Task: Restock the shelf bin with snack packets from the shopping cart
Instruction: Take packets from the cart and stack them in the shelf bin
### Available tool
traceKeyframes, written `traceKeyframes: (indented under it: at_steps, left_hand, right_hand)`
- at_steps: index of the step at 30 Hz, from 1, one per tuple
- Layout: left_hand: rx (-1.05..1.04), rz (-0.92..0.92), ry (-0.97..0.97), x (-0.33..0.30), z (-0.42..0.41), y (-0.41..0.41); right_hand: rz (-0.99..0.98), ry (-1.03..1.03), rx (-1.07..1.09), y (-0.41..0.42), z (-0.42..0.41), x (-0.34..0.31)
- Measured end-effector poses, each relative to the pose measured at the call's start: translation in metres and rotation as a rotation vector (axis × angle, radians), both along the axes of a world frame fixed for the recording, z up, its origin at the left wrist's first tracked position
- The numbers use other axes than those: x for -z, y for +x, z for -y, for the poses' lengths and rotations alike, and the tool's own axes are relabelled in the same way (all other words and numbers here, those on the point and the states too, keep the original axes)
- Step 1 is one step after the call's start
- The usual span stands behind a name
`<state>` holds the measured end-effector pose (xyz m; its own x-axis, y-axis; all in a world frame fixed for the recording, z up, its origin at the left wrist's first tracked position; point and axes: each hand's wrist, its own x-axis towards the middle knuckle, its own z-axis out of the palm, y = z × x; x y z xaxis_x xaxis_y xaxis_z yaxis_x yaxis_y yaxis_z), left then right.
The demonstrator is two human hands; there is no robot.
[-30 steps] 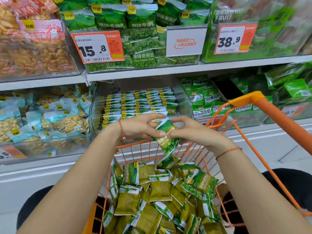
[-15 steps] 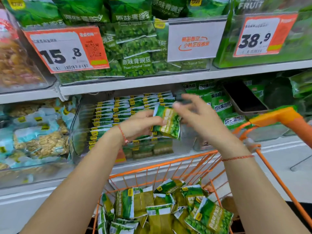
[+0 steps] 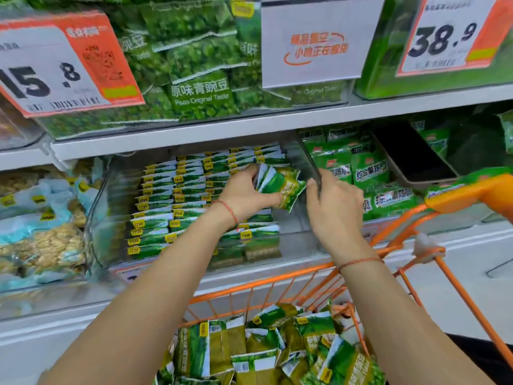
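My left hand (image 3: 244, 194) grips a small stack of green snack packets (image 3: 280, 184) inside the clear shelf bin (image 3: 97, 218), over its right part. Neat rows of the same packets (image 3: 177, 201) fill the bin to the left. My right hand (image 3: 331, 202) is at the bin's right wall, fingers curled loosely beside the held packets; whether it touches them or the wall is unclear. Below, the orange shopping cart (image 3: 277, 284) holds a loose heap of several green packets (image 3: 266, 348).
The neighbouring bin on the right holds darker green packets (image 3: 369, 170) and a black tray (image 3: 410, 154). On the left stands a bin of nut bags (image 3: 41, 234). The shelf above (image 3: 249, 129) carries pea bags and price tags. The cart handle (image 3: 477, 190) juts in at right.
Both hands rose from above the cart to the shelf bin, carrying the packets up and in. My right hand let go of the packets and now sits beside them.
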<state>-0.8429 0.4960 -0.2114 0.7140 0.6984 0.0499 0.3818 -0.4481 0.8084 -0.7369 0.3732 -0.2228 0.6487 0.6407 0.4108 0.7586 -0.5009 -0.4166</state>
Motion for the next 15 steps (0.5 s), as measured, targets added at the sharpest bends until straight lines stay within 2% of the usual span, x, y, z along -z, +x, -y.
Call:
traceKeyframes:
  at_steps: [10,15]
  left_hand:
    - [0.124,-0.462,0.473,0.004,-0.001,0.021]
    - [0.219,-0.667,0.649,-0.007,0.004,0.028]
  right_hand:
    - [-0.021,-0.056,0.002,-0.002,0.001,-0.001]
    - [-0.021,-0.059,-0.003,-0.003,0.002,-0.001]
